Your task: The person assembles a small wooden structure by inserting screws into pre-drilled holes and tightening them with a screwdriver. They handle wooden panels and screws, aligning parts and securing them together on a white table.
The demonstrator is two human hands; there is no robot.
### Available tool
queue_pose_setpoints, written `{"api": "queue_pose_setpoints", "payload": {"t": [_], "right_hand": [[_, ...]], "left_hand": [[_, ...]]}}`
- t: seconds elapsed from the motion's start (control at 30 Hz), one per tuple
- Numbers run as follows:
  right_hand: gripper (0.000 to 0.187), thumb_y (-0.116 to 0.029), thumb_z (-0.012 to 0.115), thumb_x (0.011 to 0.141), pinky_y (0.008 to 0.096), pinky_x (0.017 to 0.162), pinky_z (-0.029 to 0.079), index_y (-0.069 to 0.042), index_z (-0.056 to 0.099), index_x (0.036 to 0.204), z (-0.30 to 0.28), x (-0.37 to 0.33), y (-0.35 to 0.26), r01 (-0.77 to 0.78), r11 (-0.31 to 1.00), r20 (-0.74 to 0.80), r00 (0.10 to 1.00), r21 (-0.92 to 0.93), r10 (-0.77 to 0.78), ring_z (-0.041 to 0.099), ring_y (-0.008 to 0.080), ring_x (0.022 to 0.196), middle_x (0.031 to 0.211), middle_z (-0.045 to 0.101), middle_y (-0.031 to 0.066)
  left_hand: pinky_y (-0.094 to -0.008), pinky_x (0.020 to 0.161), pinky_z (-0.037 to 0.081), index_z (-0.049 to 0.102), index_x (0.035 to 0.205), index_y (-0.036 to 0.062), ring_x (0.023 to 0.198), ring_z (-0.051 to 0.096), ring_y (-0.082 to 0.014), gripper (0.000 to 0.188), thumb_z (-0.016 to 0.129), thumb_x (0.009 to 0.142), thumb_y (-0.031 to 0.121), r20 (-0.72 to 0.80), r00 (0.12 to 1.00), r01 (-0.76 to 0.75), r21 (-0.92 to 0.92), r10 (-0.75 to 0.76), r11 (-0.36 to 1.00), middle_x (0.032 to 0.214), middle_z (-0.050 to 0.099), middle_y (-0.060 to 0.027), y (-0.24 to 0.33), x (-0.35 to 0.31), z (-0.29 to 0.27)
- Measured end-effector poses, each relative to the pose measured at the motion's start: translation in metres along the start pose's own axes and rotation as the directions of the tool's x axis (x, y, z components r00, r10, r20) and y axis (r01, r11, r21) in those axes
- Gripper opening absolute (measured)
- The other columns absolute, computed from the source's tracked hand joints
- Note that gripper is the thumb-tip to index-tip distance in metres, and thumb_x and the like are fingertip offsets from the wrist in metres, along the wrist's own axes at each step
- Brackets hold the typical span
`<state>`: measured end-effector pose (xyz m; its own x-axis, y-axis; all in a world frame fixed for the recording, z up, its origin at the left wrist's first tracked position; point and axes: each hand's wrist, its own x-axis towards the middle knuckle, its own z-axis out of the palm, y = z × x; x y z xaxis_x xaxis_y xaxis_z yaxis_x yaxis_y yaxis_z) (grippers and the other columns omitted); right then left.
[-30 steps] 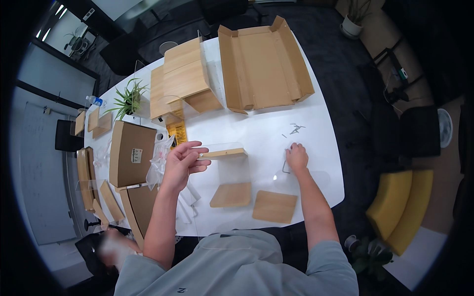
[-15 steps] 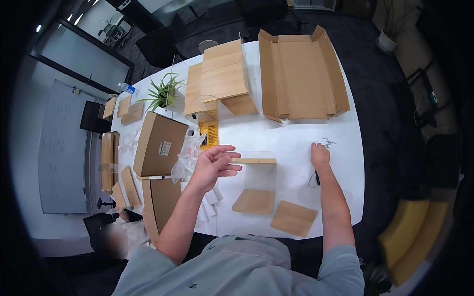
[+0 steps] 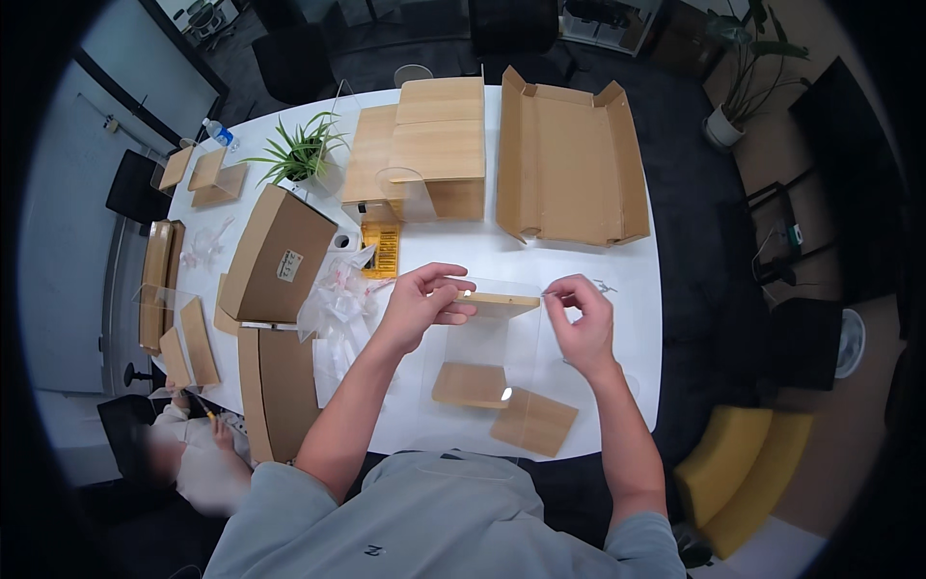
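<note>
My left hand (image 3: 422, 307) grips the left end of a narrow wooden board (image 3: 502, 301) between thumb and fingers. Clear plastic panels run from this board toward a second wooden board (image 3: 470, 385) nearer me; their outlines are faint. At the first board's right end, my right hand (image 3: 582, 326) is closed in a pinch on what looks like a small screw, mostly covered by the fingertips. More loose screws (image 3: 605, 287) lie on the white table just beyond that hand. A separate wooden board (image 3: 535, 422) rests near the table's front edge, close to the second board.
An open cardboard tray (image 3: 574, 164) and a wooden unit (image 3: 439, 130) stand at the back. Left are a potted plant (image 3: 301, 154), a yellow tool case (image 3: 382, 249), plastic wrapping (image 3: 338, 299) and a cardboard box (image 3: 280, 256). Another person (image 3: 207, 458) works at lower left.
My right hand has come left from the loose screws to the board's right end, now in a pinch. The left hand keeps its hold. The whole view has shifted.
</note>
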<state>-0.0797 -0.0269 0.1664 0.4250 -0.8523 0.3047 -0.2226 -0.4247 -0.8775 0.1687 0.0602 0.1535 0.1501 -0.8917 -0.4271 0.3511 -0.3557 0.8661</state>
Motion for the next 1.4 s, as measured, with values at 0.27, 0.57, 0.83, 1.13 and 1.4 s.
{"api": "queue_pose_setpoints", "payload": {"t": [0.27,0.57,0.83,1.13,1.4], "right_hand": [[0.01,0.004,0.071,0.085,0.0362,0.066,0.055,-0.001,0.066,0.092,0.025,0.01,-0.022,0.162,0.942,0.225,0.97,-0.294,-0.096,0.067,0.0261,0.076,0.085,0.067,0.0107],[0.007,0.004,0.069,0.088,0.0363,0.069,0.055,0.001,0.065,0.093,0.026,0.015,-0.033,0.063,0.95,0.243,0.97,-0.307,0.014,0.067,0.0263,0.076,0.088,0.068,0.0127],[0.005,0.003,0.069,0.088,0.0358,0.068,0.053,0.001,0.066,0.091,0.028,0.014,-0.028,0.097,0.947,0.25,0.968,-0.306,-0.019,0.066,0.0257,0.074,0.087,0.068,0.013],[0.007,0.001,0.073,0.085,0.0378,0.067,0.051,-0.002,0.068,0.089,0.033,0.012,-0.027,0.193,0.91,0.261,0.96,-0.368,-0.098,0.065,0.0283,0.073,0.084,0.065,0.01],[0.007,-0.003,0.073,0.083,0.0387,0.068,0.047,-0.006,0.069,0.088,0.031,0.014,-0.037,0.403,0.725,0.355,0.906,-0.559,-0.23,0.064,0.0236,0.079,0.081,0.061,0.0063]], "left_hand": [[-0.0293,0.073,0.066,0.06,0.129,-0.0041,0.088,0.077,-0.0239,0.031,0.056,0.098,0.001,0.017,0.999,-0.032,-0.054,0.033,0.998,0.112,0.073,-0.0171,-0.004,0.001,-0.001],[-0.0281,0.074,0.065,0.06,0.127,-0.0057,0.089,0.077,-0.0234,0.03,0.054,0.099,0.001,-0.018,0.996,-0.086,-0.099,0.084,0.991,0.114,0.072,-0.0179,-0.011,-0.005,0.0],[-0.0289,0.074,0.066,0.058,0.128,-0.0066,0.089,0.077,-0.024,0.03,0.053,0.1,0.001,0.001,0.995,-0.097,-0.12,0.098,0.988,0.113,0.072,-0.0177,-0.013,-0.005,-0.002],[-0.0272,0.072,0.064,0.059,0.128,-0.0052,0.089,0.077,-0.0237,0.031,0.051,0.099,0.0,0.02,0.997,-0.075,-0.113,0.078,0.991,0.114,0.071,-0.0176,-0.008,-0.006,-0.004],[-0.0276,0.071,0.065,0.059,0.128,-0.0056,0.089,0.077,-0.024,0.031,0.05,0.099,-0.001,0.025,0.997,-0.076,-0.112,0.079,0.991,0.115,0.071,-0.0182,-0.009,-0.004,-0.004]]}}
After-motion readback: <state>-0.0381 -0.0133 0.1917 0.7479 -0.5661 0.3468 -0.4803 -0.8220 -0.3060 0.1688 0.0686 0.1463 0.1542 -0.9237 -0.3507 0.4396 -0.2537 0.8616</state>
